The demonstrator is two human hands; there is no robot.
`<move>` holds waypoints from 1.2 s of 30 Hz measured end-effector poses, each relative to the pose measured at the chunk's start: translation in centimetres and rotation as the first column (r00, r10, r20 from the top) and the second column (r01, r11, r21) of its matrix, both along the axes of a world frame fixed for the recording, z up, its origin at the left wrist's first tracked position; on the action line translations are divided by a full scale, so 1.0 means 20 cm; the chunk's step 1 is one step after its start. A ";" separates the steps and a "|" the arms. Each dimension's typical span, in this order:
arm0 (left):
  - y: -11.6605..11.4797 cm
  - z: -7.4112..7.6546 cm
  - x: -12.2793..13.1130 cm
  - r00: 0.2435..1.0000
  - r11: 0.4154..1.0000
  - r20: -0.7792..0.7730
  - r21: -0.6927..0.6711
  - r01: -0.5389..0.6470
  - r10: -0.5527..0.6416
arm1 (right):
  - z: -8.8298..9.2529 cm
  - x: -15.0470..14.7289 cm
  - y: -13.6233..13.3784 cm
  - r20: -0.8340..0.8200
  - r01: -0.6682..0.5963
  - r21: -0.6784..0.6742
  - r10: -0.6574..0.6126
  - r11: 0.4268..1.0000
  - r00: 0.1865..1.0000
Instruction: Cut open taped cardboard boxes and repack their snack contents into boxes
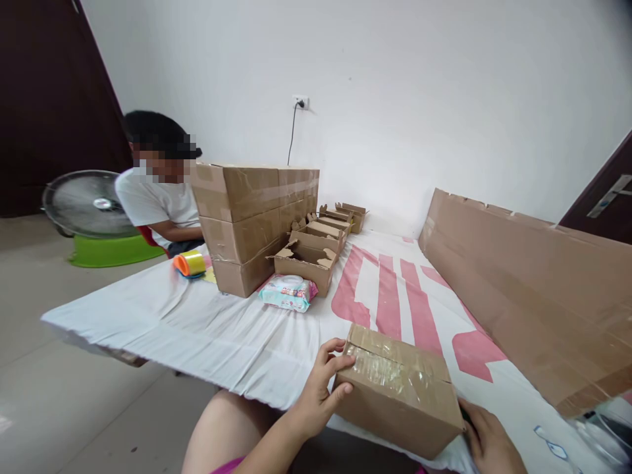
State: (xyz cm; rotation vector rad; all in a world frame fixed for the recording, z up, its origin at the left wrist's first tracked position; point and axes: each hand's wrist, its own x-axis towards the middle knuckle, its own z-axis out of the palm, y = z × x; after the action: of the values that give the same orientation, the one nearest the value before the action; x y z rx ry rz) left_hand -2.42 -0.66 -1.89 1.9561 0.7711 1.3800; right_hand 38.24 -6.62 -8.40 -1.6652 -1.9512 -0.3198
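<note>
A closed cardboard box [399,385], with clear tape across its top, is at the table's near edge in front of me. My left hand [326,382] grips its left end, fingers bent over the top edge and thumb against the near side. At the opposite end, my right hand [491,438] presses its curled fingers against the box; its fingertips are partly hidden. Beyond it lies a pack of wet wipes [288,293], touching the nearest of several open cardboard boxes [309,263] lined up toward the wall.
Taped cardboard boxes [251,227] are stacked left of the open ones. An orange and yellow tape dispenser [191,264] lies by the stack. A tall cardboard panel [523,289] borders the right side. A seated person [162,197] and a fan [91,203] are at the left.
</note>
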 end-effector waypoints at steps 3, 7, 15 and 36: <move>-0.01 -0.04 0.01 0.999 1.000 0.054 -0.016 0.003 -0.002 | 0.24 0.00 0.04 -0.058 0.078 0.098 -0.073 0.992 0.996; -0.01 -0.05 0.02 0.995 1.000 0.102 -0.016 0.000 0.002 | 0.64 -0.15 0.08 -0.028 -0.051 0.138 0.055 0.989 0.998; -0.02 -0.04 0.03 0.994 1.000 0.105 -0.016 -0.006 0.008 | 0.99 -0.67 0.15 0.142 -0.509 -0.191 0.536 0.839 0.832; -0.02 -0.05 0.02 0.997 1.000 0.076 0.002 -0.024 0.024 | 0.96 -0.66 0.13 0.439 -0.372 -0.210 0.428 0.904 0.790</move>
State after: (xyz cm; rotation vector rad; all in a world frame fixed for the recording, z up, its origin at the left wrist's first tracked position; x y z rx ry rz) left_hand -1.96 -1.04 -2.86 1.8912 0.7601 1.4618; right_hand 25.07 -3.93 10.89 -1.2552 -2.6766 -0.4956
